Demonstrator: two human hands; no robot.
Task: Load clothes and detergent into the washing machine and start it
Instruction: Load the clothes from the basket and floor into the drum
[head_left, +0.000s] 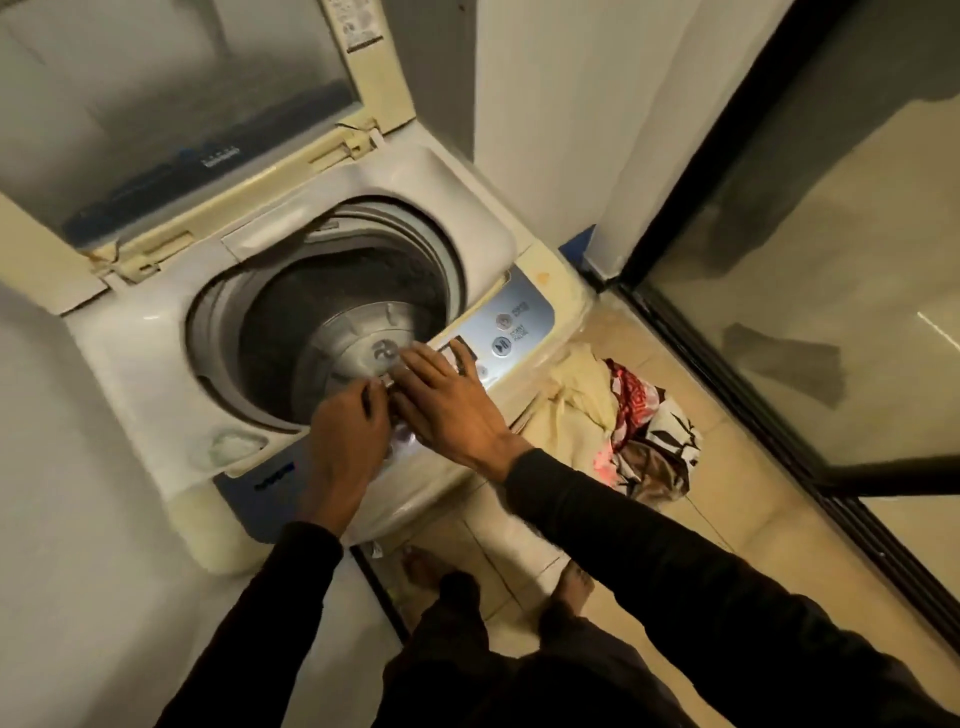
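The top-loading washing machine (156, 332) stands with its lid (171, 104) raised, and its drum (332, 322) shows no clothes inside. Both my hands hover over the front rim, beside the control panel (514, 327). My left hand (345, 436) is curled, its fingertips pinching a small pale packet (388, 385), which is blurred. My right hand (449, 405) lies palm down with fingers spread over the panel's edge, its thumb meeting the packet; whether it grips is hidden. A heap of clothes (623, 415), cream and red-white patterned, lies on the floor to the right of the machine.
A white wall closes in on the left and behind the machine. A dark-framed glass door (831, 312) runs along the right. My bare feet (571, 582) stand on the tiled floor in front of the machine.
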